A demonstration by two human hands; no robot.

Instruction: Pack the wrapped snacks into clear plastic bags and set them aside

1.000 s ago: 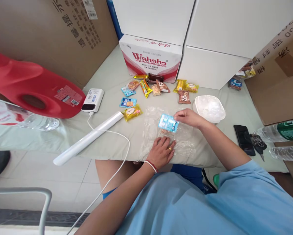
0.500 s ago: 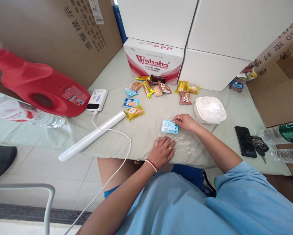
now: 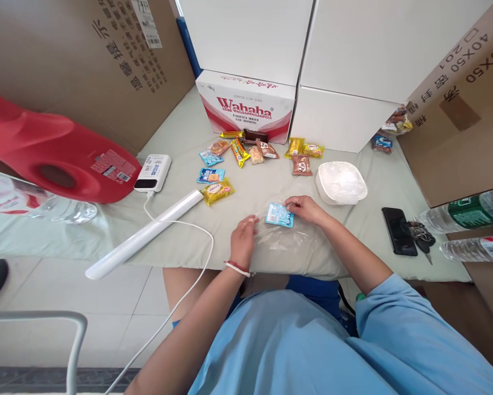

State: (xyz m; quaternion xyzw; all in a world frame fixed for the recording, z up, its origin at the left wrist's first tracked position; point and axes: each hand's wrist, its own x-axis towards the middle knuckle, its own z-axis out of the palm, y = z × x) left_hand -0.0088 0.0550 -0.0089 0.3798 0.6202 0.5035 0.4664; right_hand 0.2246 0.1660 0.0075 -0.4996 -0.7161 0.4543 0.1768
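My right hand [image 3: 306, 208] pinches the upper right corner of a small blue snack packet [image 3: 279, 215]. The packet lies over a thin clear plastic bag [image 3: 289, 240] spread on the cloth; whether it is inside the bag or on top, I cannot tell. At the bag's left edge, my left hand [image 3: 243, 238] is turned on its side, thumb and fingers closed on the film. Farther off are another blue packet [image 3: 210, 175], a yellow-wrapped snack [image 3: 218, 191] and a brown-wrapped snack [image 3: 302, 165].
A white tub [image 3: 341, 184] with clear plastic in it stands right of my right hand. Phone [image 3: 398, 231] and keys [image 3: 421, 235] lie far right. On the left are a white tube [image 3: 145, 235], a cabled power bank [image 3: 153, 173] and a red jug [image 3: 61, 148]. Boxes [image 3: 246, 109] line the back.
My left hand has lifted from lying flat on the bag and moved left to its edge, fingers now closed. My right hand keeps its pinch on the blue packet, which is tilted slightly.
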